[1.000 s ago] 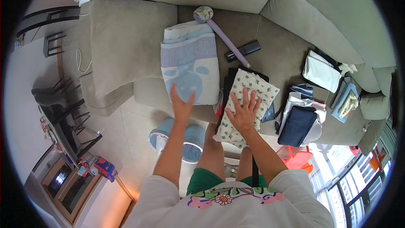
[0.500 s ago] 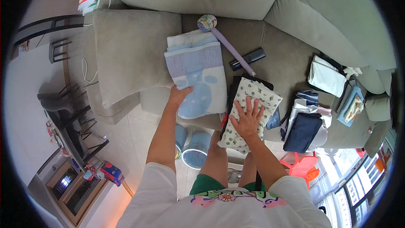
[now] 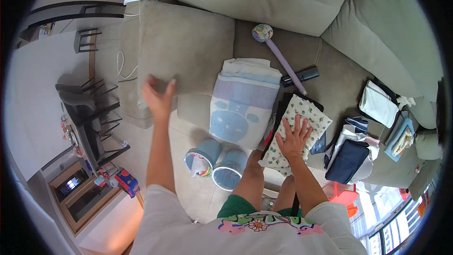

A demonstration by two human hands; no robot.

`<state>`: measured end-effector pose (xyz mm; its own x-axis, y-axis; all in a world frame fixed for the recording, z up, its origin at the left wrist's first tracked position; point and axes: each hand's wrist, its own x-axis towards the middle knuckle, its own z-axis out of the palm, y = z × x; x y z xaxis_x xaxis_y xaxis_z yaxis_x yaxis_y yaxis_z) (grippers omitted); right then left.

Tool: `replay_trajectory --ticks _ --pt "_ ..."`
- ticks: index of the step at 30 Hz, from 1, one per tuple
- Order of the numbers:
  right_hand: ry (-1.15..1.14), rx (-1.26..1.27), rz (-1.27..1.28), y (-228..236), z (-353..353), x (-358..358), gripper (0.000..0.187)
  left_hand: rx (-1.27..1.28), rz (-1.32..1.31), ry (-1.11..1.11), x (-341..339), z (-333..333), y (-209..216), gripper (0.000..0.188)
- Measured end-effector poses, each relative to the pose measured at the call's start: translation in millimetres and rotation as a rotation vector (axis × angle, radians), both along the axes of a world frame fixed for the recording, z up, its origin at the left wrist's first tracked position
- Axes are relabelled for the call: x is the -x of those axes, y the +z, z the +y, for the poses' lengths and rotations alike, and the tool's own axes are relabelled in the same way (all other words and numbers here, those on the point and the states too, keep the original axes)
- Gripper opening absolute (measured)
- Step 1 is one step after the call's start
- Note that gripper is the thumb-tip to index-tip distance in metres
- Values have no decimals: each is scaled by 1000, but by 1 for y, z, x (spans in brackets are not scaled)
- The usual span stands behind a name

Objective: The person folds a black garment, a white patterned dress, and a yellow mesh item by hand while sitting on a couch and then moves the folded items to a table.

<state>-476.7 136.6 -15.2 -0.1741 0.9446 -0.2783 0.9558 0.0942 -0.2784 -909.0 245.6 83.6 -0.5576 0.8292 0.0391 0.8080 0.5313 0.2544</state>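
Note:
My right hand (image 3: 293, 138) lies flat with spread fingers on a folded white cloth with small green prints (image 3: 309, 118), which rests on darker folded fabric at the sofa's front edge. At the edge of a large grey-brown cushion (image 3: 188, 42) on the left, my left hand (image 3: 158, 95) is raised with thumb and fingers apart, holding nothing. Whether it touches the cushion I cannot tell. Between the hands a folded blue, lilac and white towel (image 3: 245, 99) hangs partly over the seat edge. Behind it lies a lilac-handled stick with a round patterned head (image 3: 283, 61), across a black case (image 3: 306, 74).
Folded dark and white clothes (image 3: 348, 158), a white folded garment (image 3: 379, 104) and blue folded cloth (image 3: 400, 132) lie along the sofa to the right. Two blue bins (image 3: 230, 172) stand on the floor. A red plastic chair (image 3: 343, 196) is at right, a dark table (image 3: 101, 153) at left.
My left hand has let go of the towel and moved left to the cushion. My right hand stays on the printed cloth. The whole view has shifted, with things appearing further right.

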Motion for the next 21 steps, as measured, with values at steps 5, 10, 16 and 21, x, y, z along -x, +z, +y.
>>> replay_trajectory --ticks 5,10,16,21 --pt "-5 -6 52 5 -2 11 59 53 143 -22 79 55 16 110" --pt "-15 4 59 -2 -4 16 59 296 -366 124 99 88 18 97" --pt "-30 74 81 -8 9 34 60 109 178 -149 43 73 13 54" --pt "-46 95 110 -12 18 52 57 74 459 -479 -4 103 50 53"
